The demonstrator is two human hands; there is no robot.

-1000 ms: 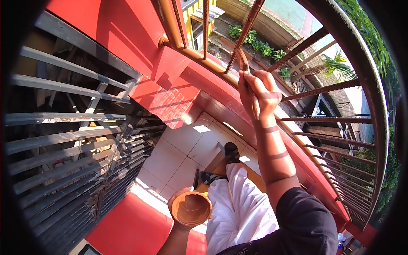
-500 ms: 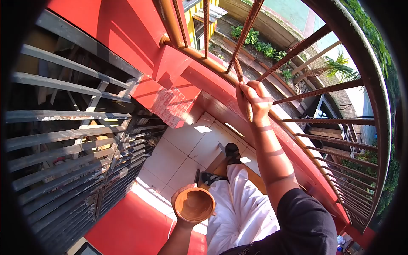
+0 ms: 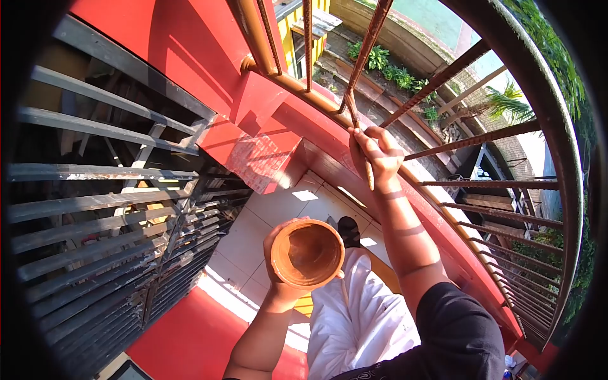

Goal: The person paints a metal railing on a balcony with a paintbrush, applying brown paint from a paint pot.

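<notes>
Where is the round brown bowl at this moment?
In the head view, the round brown bowl is near the lower middle, held in the left hand, just up and left of the white trousers.

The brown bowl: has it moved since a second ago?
Yes. Against the white floor tiles, the brown bowl has moved up the picture and now covers more of them.

One head-worn view, wide and dark-rimmed, facing steeply down over white trousers (image 3: 361, 304) and tiled floor (image 3: 256, 221), with the bowl (image 3: 307, 253) fairly close below. Railing (image 3: 574, 190) curves across the upper right, garden (image 3: 399, 76) farther off beyond; depth behind the slats (image 3: 101, 172), picture left, seems hard to judge in shadow.
</notes>
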